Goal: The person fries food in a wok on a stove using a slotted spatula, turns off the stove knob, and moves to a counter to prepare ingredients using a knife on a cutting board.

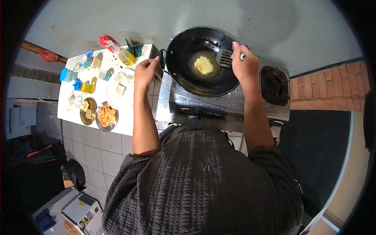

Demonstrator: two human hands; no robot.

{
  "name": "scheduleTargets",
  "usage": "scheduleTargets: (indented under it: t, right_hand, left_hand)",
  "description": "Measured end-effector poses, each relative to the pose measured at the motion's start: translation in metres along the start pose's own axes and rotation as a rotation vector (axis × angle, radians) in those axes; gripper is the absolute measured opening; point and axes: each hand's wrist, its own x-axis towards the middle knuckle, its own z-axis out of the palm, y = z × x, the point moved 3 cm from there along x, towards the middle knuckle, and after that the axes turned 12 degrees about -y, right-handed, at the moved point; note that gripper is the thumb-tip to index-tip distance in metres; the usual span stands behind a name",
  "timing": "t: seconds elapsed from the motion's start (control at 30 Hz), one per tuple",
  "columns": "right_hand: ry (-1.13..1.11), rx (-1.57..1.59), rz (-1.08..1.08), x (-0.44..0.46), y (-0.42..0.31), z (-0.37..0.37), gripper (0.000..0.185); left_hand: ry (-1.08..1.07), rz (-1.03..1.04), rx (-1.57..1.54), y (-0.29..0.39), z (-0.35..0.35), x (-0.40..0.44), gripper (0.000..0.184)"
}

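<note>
A black wok point(182, 80) sits on the metal gas stove point(231, 103). A yellow piece of food point(203, 65) lies in oil near its middle. My left hand point(145, 74) is at the wok's left side, thumb and fingers pinched at the outer edge of the loop handle point(161, 58). Closed round the handle of a slotted spatula point(224, 58), my right hand point(244, 64) is over the wok's right rim. The spatula's dark blade is inside the wok, just right of the food and apart from it.
A white table point(125, 127) at the left bears a plate of orange-brown pieces point(106, 115), a smaller plate of food point(88, 111), a large white plate point(117, 100), a blue-capped bottle point(84, 86) and an oil pouch point(126, 58). A second burner point(275, 85) is right of the wok.
</note>
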Motion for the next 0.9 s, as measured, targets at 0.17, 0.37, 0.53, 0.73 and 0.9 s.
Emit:
scheduleTargets:
  t: [0.17,0.37,0.53,0.73,0.9]
  right_hand:
    - [-0.029,0.142,0.028,-0.004,-0.006,-0.006,0.04]
    - [0.021,0.014,-0.001,-0.002,0.011,0.01,0.041]
    - [-0.021,0.217,0.052,-0.001,-0.009,-0.004,0.041]
    - [0.051,0.061,-0.04,0.002,0.002,0.001,0.041]
    - [0.021,0.264,0.06,0.001,-0.01,-0.006,0.041]
  left_hand:
    - [0.014,-0.01,-0.011,0.0,-0.001,-0.001,0.032]
    - [0.023,0.012,0.044,0.003,-0.002,-0.004,0.031]
    - [0.023,0.009,0.036,-0.001,-0.003,-0.004,0.035]
    - [0.026,-0.013,0.027,-0.004,-0.007,-0.005,0.037]
    - [0.031,0.022,0.043,-0.009,-0.01,-0.003,0.038]
